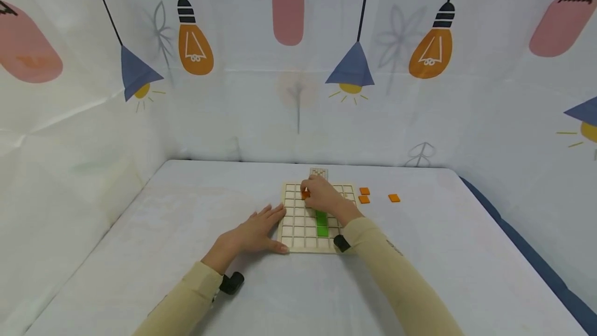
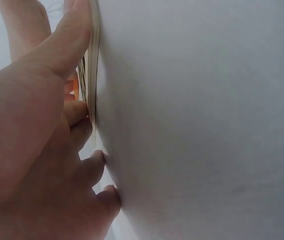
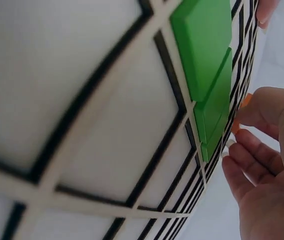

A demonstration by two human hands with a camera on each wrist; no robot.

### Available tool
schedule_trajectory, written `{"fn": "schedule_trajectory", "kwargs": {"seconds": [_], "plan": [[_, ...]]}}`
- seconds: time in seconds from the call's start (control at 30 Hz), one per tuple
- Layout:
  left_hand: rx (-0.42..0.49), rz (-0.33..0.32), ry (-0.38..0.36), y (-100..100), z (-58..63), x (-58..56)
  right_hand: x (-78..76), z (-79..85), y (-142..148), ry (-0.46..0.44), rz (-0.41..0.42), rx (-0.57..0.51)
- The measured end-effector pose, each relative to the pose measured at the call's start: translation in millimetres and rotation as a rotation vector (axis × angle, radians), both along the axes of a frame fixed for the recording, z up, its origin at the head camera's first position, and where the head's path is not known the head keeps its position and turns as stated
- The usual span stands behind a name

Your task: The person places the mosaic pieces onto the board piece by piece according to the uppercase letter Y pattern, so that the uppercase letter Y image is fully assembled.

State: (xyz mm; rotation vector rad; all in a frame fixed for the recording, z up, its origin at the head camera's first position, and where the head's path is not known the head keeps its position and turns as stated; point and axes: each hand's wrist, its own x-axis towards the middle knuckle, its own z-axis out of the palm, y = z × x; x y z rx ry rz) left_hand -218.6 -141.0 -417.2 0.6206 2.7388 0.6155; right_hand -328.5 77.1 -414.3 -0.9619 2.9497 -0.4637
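Gridded board [image 1: 298, 231] centred in frame; its left edge braced by left hand [image 1: 254, 234], fingers spread, nothing grasped; green tiles [image 1: 322, 230] right of centre; orange tile [image 1: 305, 195] pinched by nearer right hand [image 1: 323, 195], left of palm, at board's upper-left cells; seating unclear.

Cream gridded board [image 1: 298, 220], orange tiles [image 1: 364, 199]

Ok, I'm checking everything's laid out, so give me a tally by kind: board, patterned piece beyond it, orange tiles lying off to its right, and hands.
Gridded board: 1
Small patterned piece: 1
Loose orange tiles: 3
Left hand and right hand: 2
Total: 7
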Motion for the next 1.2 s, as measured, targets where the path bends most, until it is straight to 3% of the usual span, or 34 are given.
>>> {"fn": "schedule_trajectory", "kwargs": {"seconds": [0.23, 0.9, 1.2], "plan": [[0.006, 0.001, -0.003, 1.7, 1.0, 2.2, 0.6, -0.7, -4.3, 0.033, 0.006, -0.016], [-0.055, 0.004, -0.019, 2.7, 2.5, 0.0, -1.5, 0.9, -11.2, -0.015, -0.013, 0.008], [-0.060, 0.008, -0.012, 2.0, -0.8, -1.7, 1.1, 3.7, -11.0, 0.007, 0.024, -0.001]]}}
